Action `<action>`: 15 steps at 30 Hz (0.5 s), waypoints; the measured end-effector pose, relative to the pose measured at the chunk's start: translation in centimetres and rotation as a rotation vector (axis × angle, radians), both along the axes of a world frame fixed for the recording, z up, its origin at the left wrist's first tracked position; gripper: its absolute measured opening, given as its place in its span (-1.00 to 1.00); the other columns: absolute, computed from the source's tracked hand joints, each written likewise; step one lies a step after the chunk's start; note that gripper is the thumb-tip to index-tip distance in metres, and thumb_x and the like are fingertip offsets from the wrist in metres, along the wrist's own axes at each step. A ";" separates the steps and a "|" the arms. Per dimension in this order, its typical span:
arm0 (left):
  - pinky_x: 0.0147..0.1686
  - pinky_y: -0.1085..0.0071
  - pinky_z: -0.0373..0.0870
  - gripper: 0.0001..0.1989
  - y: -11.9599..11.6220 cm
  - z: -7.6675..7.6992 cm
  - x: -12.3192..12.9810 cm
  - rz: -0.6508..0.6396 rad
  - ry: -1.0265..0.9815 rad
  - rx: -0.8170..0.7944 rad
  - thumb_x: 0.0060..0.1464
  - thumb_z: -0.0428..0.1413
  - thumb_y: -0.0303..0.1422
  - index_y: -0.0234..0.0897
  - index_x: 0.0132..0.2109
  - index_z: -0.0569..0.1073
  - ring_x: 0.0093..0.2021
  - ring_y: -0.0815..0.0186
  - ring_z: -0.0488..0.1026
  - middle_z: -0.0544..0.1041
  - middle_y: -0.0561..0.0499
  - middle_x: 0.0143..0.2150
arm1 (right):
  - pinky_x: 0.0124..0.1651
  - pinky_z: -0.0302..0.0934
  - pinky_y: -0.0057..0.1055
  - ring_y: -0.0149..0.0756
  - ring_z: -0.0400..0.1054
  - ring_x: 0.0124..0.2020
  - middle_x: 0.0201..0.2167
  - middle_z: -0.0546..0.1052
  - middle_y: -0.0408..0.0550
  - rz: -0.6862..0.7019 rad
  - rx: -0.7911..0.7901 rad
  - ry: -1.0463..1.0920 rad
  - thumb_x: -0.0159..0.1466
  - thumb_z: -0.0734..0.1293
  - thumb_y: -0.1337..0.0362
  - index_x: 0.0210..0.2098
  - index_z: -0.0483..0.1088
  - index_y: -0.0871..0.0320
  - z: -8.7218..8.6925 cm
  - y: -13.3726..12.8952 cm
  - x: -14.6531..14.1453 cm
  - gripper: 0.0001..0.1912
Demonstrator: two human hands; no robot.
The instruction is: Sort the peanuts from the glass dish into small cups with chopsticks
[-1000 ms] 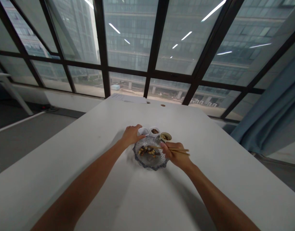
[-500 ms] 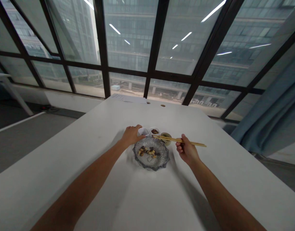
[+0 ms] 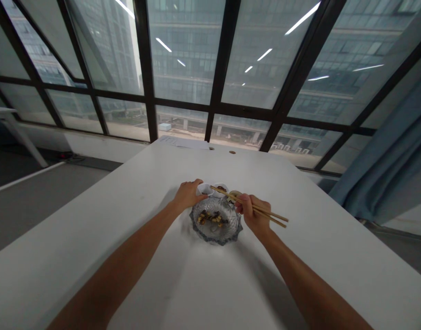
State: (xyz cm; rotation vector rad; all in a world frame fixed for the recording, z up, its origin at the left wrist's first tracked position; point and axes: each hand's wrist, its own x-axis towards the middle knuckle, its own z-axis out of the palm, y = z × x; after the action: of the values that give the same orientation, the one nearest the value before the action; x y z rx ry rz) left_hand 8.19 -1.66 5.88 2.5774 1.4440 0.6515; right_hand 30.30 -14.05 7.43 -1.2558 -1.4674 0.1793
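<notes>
My left hand [image 3: 190, 194] grips a small white cup [image 3: 204, 188] by its side, thumb near the front and fingers behind. In my right hand [image 3: 254, 211] is a pair of chopsticks [image 3: 270, 214], their tips over the gap between that cup and a second white cup [image 3: 225, 187] with dark pieces in it. A pale round container [image 3: 234, 196] stands to the right, partly covered by the chopsticks and right hand. Just in front of the cups sits a clear scalloped glass bowl [image 3: 215, 237], holding yellowish and dark small pieces [image 3: 212, 218].
The white table [image 3: 162, 284] reaches to the windows. Papers [image 3: 188, 143] lie at its far edge, near round holes [image 3: 232, 152] in the top. A blue curtain [image 3: 379, 169] hangs at the right, and another table [image 3: 18, 123] stands at the left.
My right hand has moved left with the chopsticks, whose tips went from above the bowl's back rim to beside the left cup. My left hand has stayed on the cup.
</notes>
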 end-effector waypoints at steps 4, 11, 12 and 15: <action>0.03 0.31 0.38 -0.41 0.0 0.0 0.0 0.002 -0.006 -0.014 0.07 0.21 -0.03 -0.19 0.17 0.33 0.03 0.16 0.54 0.57 -0.08 0.09 | -0.46 0.30 -0.41 -0.32 0.42 -0.58 -0.59 0.54 -0.06 0.089 -0.054 -0.178 0.38 0.20 -0.05 -0.49 0.48 0.11 0.3 1.7 -1.2 -0.52; 0.04 0.28 0.38 -0.41 -0.5 0.5 0.1 0.005 0.001 -0.020 0.08 0.20 -0.01 -0.21 0.16 0.35 0.03 0.13 0.54 0.57 -0.10 0.09 | -0.51 0.27 -0.42 -0.28 0.41 -0.56 -0.58 0.53 -0.03 0.102 -0.145 -0.113 0.37 0.21 -0.06 -0.47 0.47 0.12 0.8 1.4 -1.5 -0.53; 0.04 0.28 0.38 -0.41 -0.6 0.5 0.1 0.005 0.004 -0.019 0.08 0.19 -0.01 -0.21 0.16 0.35 0.03 0.12 0.54 0.57 -0.10 0.09 | -0.52 0.28 -0.42 -0.28 0.41 -0.57 -0.57 0.54 -0.02 0.087 -0.130 -0.074 0.37 0.20 -0.07 -0.46 0.47 0.12 0.7 1.0 -1.4 -0.52; 0.04 0.28 0.37 -0.41 -0.6 0.6 0.1 0.011 0.016 -0.014 0.09 0.19 -0.01 -0.22 0.17 0.35 0.04 0.11 0.53 0.57 -0.10 0.09 | -0.56 0.26 -0.41 -0.31 0.36 -0.64 -0.58 0.53 -0.02 0.075 -0.092 0.010 0.39 0.14 -0.11 -0.42 0.47 0.14 0.5 -0.1 -1.0 -0.47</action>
State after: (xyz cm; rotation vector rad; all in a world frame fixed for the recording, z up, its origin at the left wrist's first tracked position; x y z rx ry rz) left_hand 8.25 -2.27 6.50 2.5720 1.4638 0.6210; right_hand 29.29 -14.14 7.88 -1.2724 -1.5132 0.3056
